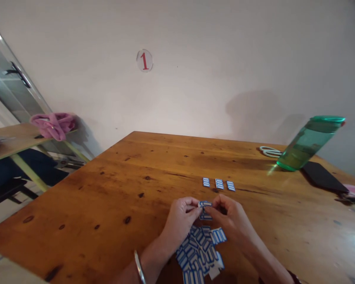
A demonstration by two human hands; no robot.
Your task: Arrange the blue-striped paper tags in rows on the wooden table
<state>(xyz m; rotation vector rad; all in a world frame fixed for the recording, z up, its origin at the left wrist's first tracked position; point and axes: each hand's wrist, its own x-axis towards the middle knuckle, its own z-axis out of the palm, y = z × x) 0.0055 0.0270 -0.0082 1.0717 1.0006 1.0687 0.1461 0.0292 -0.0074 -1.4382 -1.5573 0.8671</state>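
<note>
A: What is left to be done, nearest first?
B: A loose, overlapping pile [195, 252] of blue-and-white striped pieces is seen at the near side of the wooden table [162, 157] — by that, most of the work is judged to be left

A: And just beyond the pile?
B: A held piece [205, 204] is gripped from both sides: its left edge is pinched by the left hand [183, 217], its right side by the narrowed fingertips of the right hand [230, 215]; whether the lower piece [206, 217] just below is also held cannot be told

A: Is anything done?
B: Farther off, three small striped pieces [219, 184] are laid in a row, apart from each other and untouched — a small start, it is judged

A: And farthest?
B: Only a green bottle [306, 144], apparently not used
</note>
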